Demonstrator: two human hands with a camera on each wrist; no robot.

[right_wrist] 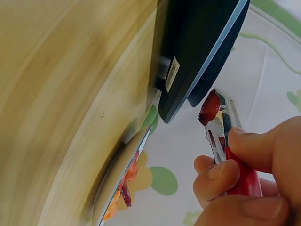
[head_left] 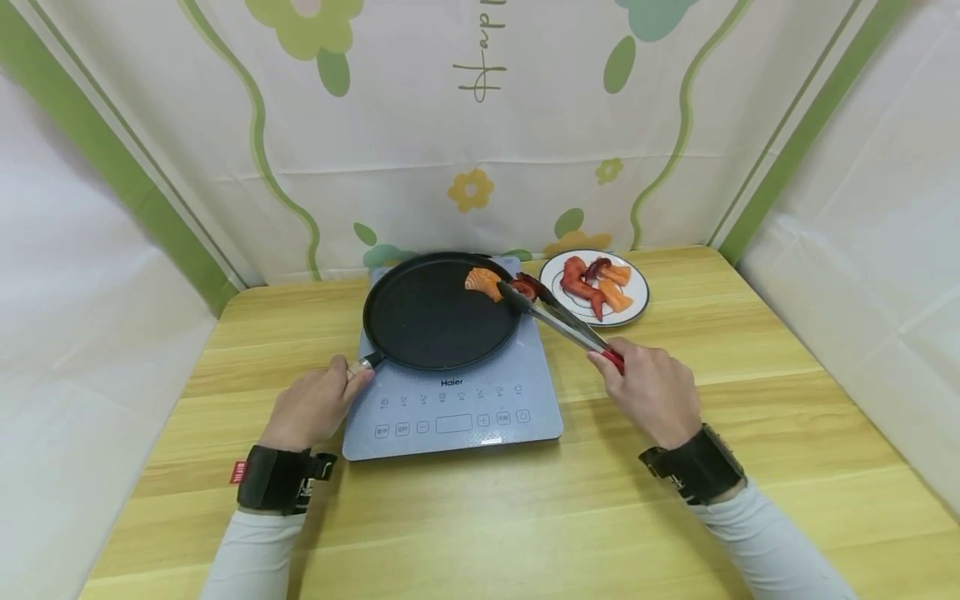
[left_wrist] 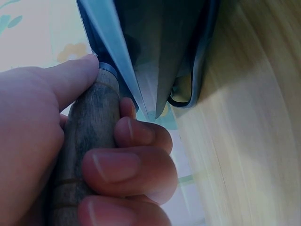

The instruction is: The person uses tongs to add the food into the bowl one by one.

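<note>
My left hand grips the wooden handle of a round black frying pan; the fingers wrap round it in the left wrist view. With my right hand I hold red-handled metal tongs, their tips over the pan's right edge. A dark red piece of food sits between the tong tips; its exact kind is unclear. An orange, white-striped salmon slice lies in the pan at its right side, close to the tips.
The pan stands on a grey induction cooker. Right of it, a white plate with a dark rim holds a red chicken wing, orange pieces and another dark red piece. A flowered cloth hangs behind the wooden table.
</note>
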